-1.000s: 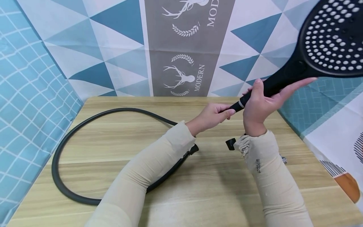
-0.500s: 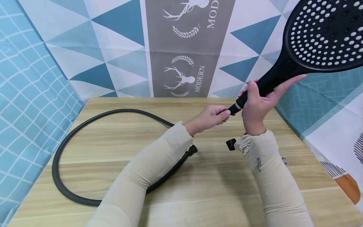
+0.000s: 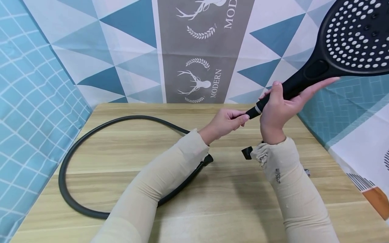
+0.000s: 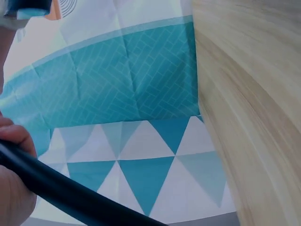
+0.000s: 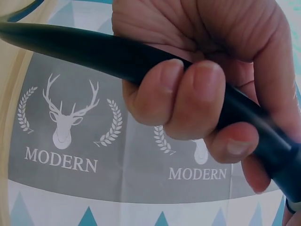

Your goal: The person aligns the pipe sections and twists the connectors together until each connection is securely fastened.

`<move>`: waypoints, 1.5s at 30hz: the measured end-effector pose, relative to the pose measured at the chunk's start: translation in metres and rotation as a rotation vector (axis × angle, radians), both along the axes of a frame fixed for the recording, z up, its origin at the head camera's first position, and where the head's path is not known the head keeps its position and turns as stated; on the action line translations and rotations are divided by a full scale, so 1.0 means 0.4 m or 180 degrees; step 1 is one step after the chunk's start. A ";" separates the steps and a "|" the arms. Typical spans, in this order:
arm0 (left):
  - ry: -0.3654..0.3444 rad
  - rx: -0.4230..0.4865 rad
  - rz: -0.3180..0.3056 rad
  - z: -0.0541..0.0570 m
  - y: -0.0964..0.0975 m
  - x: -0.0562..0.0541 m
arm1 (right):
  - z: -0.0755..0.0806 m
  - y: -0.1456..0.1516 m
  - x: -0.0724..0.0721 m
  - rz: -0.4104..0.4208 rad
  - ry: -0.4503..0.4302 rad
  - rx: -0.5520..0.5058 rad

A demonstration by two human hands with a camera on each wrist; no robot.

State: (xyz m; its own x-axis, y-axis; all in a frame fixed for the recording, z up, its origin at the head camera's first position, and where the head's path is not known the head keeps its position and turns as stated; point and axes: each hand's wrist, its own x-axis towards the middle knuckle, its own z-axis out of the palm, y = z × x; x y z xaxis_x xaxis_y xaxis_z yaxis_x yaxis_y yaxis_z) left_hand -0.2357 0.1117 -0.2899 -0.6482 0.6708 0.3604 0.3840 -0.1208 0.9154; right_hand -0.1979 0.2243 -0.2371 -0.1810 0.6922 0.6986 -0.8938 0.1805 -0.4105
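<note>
In the head view my right hand [image 3: 281,109] holds a black shower head [image 3: 355,40] by its handle, with one finger stretched along the underside. Its face with pale nozzles points toward me and is cut off by the frame edge. My left hand [image 3: 226,123] grips the end of a black shower hose [image 3: 68,158] where it meets the handle at a silver ring [image 3: 258,109]. Curled fingers [image 5: 197,94] of the left hand wrap this hose end in the right wrist view. The left wrist view has the hose [image 4: 70,193] crossing the lower left.
The hose loops over the wooden table [image 3: 231,202], passes under the left sleeve, and its flared far end [image 3: 208,160] lies near mid-table. A small black piece [image 3: 247,153] juts from under the right cuff. A small silver item [image 3: 307,172] shows beside the right sleeve. Patterned cloth [image 3: 127,50] hangs behind.
The shower head swings left, then back right, and its handle turns slightly so the oval on its neck shows more. Both hands keep their hold; the hose loop stays nearly the same.
</note>
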 end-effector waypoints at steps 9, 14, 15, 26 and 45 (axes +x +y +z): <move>0.0453 -0.0102 -0.0368 0.005 0.001 0.001 | 0.003 -0.012 0.002 0.0101 0.0089 -0.0003; 0.0136 -0.0063 -0.0356 0.010 0.007 0.000 | 0.004 -0.015 0.002 0.0088 0.0057 -0.0133; 0.0122 -0.0050 -0.0304 0.010 0.008 0.000 | 0.004 -0.015 0.002 0.0087 0.0062 -0.0147; 0.0710 0.0185 0.0355 -0.007 0.023 0.013 | -0.002 -0.013 -0.001 -0.0092 0.0182 -0.0052; 0.0057 -0.0100 0.0006 0.007 0.019 0.010 | -0.005 -0.010 0.001 -0.0145 -0.0072 -0.0095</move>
